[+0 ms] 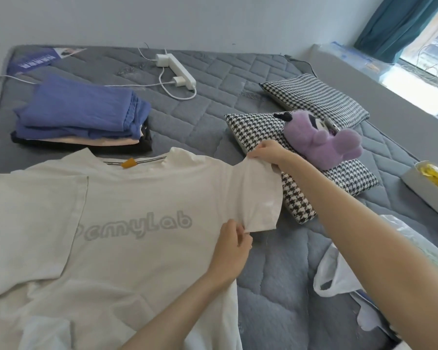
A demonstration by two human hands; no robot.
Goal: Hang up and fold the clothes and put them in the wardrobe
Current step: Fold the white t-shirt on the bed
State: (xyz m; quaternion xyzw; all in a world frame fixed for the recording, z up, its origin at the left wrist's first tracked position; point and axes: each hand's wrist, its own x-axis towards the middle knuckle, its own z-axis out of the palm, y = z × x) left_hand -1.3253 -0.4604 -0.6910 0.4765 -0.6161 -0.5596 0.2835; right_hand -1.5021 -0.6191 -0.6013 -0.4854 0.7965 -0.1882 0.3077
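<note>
A white T-shirt [127,223] with grey lettering lies spread on the grey mattress [200,117], collar toward the far side. Its left sleeve is folded in over the body. My right hand [266,151] pinches the upper corner of the right sleeve [258,195] and holds it raised. My left hand [234,246] pinches the sleeve's lower edge near the armpit. A stack of folded clothes [81,117], blue on top with pink and black beneath, sits beyond the shirt at the left.
Two houndstooth pillows [314,99] and a purple plush toy [321,140] lie right of the shirt. A white power strip [177,69] with cables rests at the far side. A white box [430,195] and a white plastic bag [339,276] sit on the right.
</note>
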